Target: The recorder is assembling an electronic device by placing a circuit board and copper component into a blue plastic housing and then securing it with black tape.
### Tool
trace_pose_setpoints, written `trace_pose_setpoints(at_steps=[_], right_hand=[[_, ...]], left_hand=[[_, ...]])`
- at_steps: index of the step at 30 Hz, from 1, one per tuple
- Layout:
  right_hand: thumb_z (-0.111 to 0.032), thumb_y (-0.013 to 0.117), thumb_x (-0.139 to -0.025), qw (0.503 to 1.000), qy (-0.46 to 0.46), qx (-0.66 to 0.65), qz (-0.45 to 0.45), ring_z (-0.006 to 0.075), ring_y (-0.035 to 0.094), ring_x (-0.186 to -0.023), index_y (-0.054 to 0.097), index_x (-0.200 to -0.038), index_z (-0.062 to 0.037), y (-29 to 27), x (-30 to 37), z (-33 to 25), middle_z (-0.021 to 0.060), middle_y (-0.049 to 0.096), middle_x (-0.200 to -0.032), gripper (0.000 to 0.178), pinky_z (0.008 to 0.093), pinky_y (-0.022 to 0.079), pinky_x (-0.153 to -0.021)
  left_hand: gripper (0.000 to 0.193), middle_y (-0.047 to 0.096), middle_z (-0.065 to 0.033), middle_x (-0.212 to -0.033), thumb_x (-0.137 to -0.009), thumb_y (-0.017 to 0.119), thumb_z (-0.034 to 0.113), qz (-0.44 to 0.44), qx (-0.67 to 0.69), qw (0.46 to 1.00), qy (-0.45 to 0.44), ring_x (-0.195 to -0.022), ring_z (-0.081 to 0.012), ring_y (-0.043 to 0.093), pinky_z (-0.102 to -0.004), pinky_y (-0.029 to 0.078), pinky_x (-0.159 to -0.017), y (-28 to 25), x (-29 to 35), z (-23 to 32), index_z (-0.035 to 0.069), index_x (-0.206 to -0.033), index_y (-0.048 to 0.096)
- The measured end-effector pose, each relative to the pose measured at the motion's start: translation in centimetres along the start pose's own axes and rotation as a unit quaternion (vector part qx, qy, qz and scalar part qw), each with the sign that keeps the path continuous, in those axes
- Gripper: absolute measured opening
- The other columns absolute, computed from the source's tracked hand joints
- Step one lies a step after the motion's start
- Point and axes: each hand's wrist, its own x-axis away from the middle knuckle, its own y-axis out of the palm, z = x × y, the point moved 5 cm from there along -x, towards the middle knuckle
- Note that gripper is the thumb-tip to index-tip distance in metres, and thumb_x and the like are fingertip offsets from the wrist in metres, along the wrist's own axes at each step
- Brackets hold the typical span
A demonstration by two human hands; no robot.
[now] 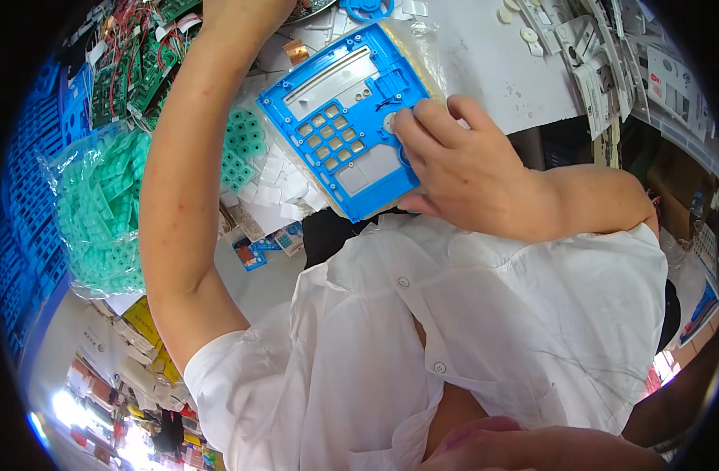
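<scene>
A blue plastic device housing (340,118), with a grid of keypad openings and a long window, lies tilted in front of me. It rests on a pale padded sheet. My right hand (473,169) is on its right side, fingers bent over the face and thumb near the lower right edge. A small pale round piece (389,123) sits at the fingertips, partly covered by them. My left hand (249,12) reaches to the far edge of the view beside a dish (316,11) of small dark bits; its fingers are cut off.
Green circuit boards with wires (143,71) pile up at far left. Below them is a clear bag of green rubber keypads (104,212); a loose keypad (241,141) lies beside my left forearm. White plastic parts (595,63) stand stacked at right. White pieces (277,184) scatter near the housing.
</scene>
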Motion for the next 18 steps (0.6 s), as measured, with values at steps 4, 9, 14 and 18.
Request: trace_pose_setpoints(at_steps=[4, 9, 14, 18], right_hand=[[-0.051, 0.079, -0.073, 0.998, 0.034, -0.029, 0.046, 0.0246, 0.048, -0.115, 0.066, -0.122, 0.003, 0.4, 0.4, -0.2, 0.0082, 0.055, -0.126, 0.074, 0.0378, 0.042, -0.097], [-0.054, 0.079, -0.075, 0.986, 0.02, -0.003, 0.164, 0.0222, 0.046, -0.107, 0.074, -0.089, -0.0032, 0.0, 0.2, 0.1, 0.0047, 0.055, -0.102, 0.053, 0.0344, 0.04, -0.083], [-0.047, 0.083, -0.072, 0.994, 0.043, -0.039, 0.095, 0.025, 0.049, -0.109, 0.068, -0.112, 0.0008, -0.7, -0.2, 0.0, 0.0072, 0.056, -0.113, 0.064, 0.0368, 0.042, -0.088], [-0.039, 0.086, -0.069, 0.985, 0.083, -0.087, 0.124, 0.0279, 0.052, -0.109, 0.065, -0.124, 0.0007, -0.2, 0.2, -0.1, 0.0096, 0.056, -0.119, 0.071, 0.0393, 0.044, -0.088]], left_hand=[[0.016, 0.072, -0.0152, -0.085, -0.085, 0.066, 0.021, 0.037, 0.0, 0.999, 0.012, -0.085, -0.0348, 0.069, -0.0516, 0.046, -0.081, 0.6, 0.1, 0.1, 0.007, -0.08, 0.073], [0.017, 0.072, -0.0163, -0.085, -0.086, 0.064, 0.019, 0.027, 0.028, 0.999, 0.02, -0.084, -0.0351, 0.07, -0.052, 0.046, -0.081, 0.6, -0.1, 0.0, 0.006, -0.078, 0.071], [0.021, 0.072, -0.0174, -0.085, -0.087, 0.061, 0.021, 0.048, 0.015, 0.999, 0.002, -0.082, -0.036, 0.07, -0.052, 0.046, -0.083, 0.2, -0.1, 0.0, 0.005, -0.078, 0.072], [0.025, 0.072, -0.019, -0.085, -0.088, 0.06, 0.024, 0.038, 0.024, 0.999, 0.008, -0.083, -0.0365, 0.07, -0.0523, 0.047, -0.083, -0.1, -0.4, 1.1, 0.004, -0.078, 0.071]])
